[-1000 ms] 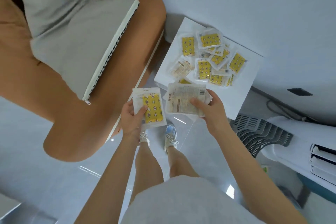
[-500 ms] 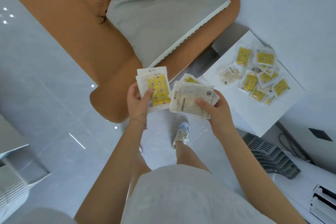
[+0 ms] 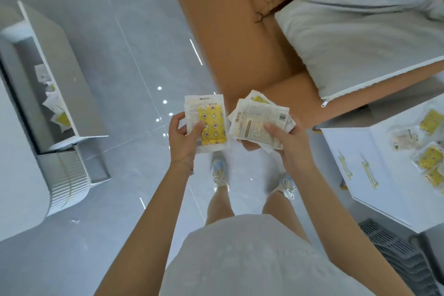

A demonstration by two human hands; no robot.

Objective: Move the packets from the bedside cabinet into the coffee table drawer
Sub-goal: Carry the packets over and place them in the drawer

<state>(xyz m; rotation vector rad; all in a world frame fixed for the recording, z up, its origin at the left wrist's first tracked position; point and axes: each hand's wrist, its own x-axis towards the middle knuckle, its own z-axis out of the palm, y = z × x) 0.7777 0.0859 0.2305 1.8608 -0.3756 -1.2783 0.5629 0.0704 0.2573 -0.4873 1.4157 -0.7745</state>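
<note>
Head view: the person stands on a glossy pale grey tiled floor (image 3: 134,60), with both bare arms reaching forward at the centre of the frame. The left hand (image 3: 183,138) is clenched around a stack of clear plastic packets with a yellow star-printed pad inside (image 3: 209,124), the thumb pressed on the front of the top packet. Just beside it, apart from it, the right hand (image 3: 287,144) grasps a fanned bundle of white packets turned printed-back up, with a barcode showing (image 3: 260,122); the thumb lies across the top one and the fingers curl underneath.

At the right edge of the frame stands the white bedside cabinet with 2 gold bar handles (image 3: 367,158). On its worktop lies a loose cluster of more yellow-and-clear packets (image 3: 430,149), some overlapping; their exact count cannot be told because the edge of the frame cuts them off.

At the upper left of the frame the open grey coffee table drawer (image 3: 69,74) is pulled out, and a few crumpled packets inside the drawer (image 3: 56,106) lie along its near wall, blurred.

Across the top of the frame runs a tan leather sofa (image 3: 230,26) with a pale grey zipped cushion (image 3: 360,41) resting on it. Below the hands, 2 pale sneakers (image 3: 219,174) show on the floor, and a white textured skirt (image 3: 247,255) fills the bottom centre. A dark grey slatted grille (image 3: 396,250) sits at the lower right.
</note>
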